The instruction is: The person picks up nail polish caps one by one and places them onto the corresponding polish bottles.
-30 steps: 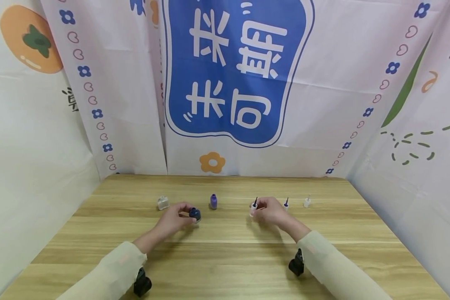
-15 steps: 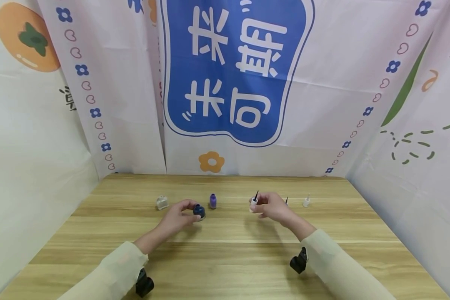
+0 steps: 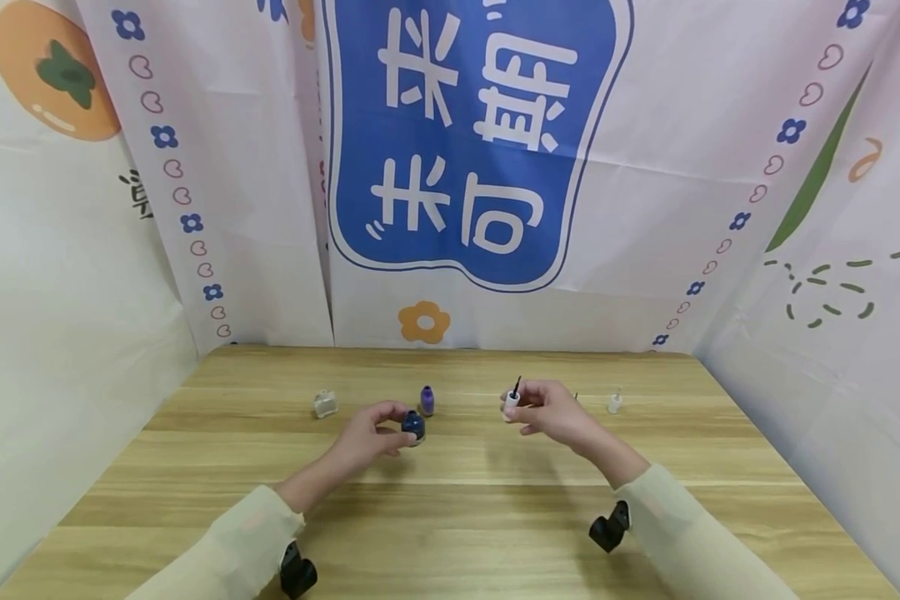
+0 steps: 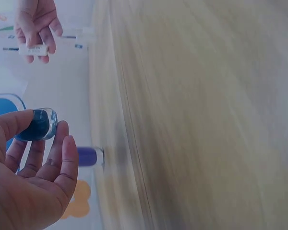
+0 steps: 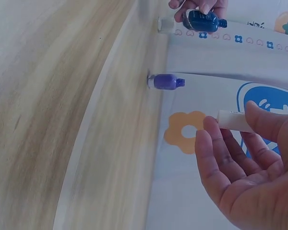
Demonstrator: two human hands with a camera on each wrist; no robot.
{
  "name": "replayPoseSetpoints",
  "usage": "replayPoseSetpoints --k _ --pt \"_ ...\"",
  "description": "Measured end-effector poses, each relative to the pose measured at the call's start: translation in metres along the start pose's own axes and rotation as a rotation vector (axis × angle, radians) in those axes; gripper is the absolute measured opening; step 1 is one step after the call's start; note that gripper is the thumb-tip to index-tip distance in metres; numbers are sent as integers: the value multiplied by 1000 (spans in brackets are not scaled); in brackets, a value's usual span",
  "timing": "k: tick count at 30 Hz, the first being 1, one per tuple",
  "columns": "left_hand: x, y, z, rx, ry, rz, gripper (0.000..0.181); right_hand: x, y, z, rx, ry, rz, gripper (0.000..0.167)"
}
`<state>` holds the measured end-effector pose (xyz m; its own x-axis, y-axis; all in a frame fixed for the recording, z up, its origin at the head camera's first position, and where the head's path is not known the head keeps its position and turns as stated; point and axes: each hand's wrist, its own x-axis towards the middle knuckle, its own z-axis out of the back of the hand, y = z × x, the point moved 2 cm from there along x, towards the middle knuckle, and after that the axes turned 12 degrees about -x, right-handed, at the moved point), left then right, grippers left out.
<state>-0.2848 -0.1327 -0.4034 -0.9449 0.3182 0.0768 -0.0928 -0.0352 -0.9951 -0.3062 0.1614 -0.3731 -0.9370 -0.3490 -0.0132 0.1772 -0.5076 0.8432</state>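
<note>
In the head view my left hand (image 3: 366, 437) pinches a dark blue nail polish bottle (image 3: 413, 427) between thumb and fingers, off the table. The bottle is upright and has no cap on its neck. Across from it, my right hand (image 3: 566, 414) holds a white nail polish cap (image 3: 512, 403), its dark brush pointing upward. Bottle and cap are well apart. Just behind the dark blue bottle, a purple nail polish bottle (image 3: 427, 402) stands uncapped on the table. The right wrist view shows the white cap (image 5: 234, 120) between thumb and fingers, its brush hidden.
A clear, pale bottle (image 3: 326, 404) stands left on the wooden table (image 3: 450, 533). At the right, another white cap (image 3: 615, 404) stands with its brush up. One more cap is mostly hidden behind my right hand. A printed cloth (image 3: 645, 250) hangs behind the table.
My left hand has moved right with the dark blue bottle, nearer the purple one. My right hand has raised the white cap slightly, and its wrist has shifted right.
</note>
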Motion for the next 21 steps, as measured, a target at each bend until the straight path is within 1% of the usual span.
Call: replayPoseSetpoints --k 3,6,8,12,17,21 --pt "0 -1 -7 -8 29 0 33 -4 3 2 -14 5 11 22" --pt "0 0 -13 -17 40 7 33 -7 4 2 -37 9 29 25" --pt "0 -1 -17 -24 39 14 33 -8 5 3 -53 10 43 26" --pt "0 -2 -24 -35 33 23 33 -11 7 4 -81 7 79 23" --pt "1 -5 -30 -31 40 16 35 -14 8 5 -117 -4 120 19" --pt "3 -6 -33 -25 43 6 35 -16 11 6 -149 -23 139 18"
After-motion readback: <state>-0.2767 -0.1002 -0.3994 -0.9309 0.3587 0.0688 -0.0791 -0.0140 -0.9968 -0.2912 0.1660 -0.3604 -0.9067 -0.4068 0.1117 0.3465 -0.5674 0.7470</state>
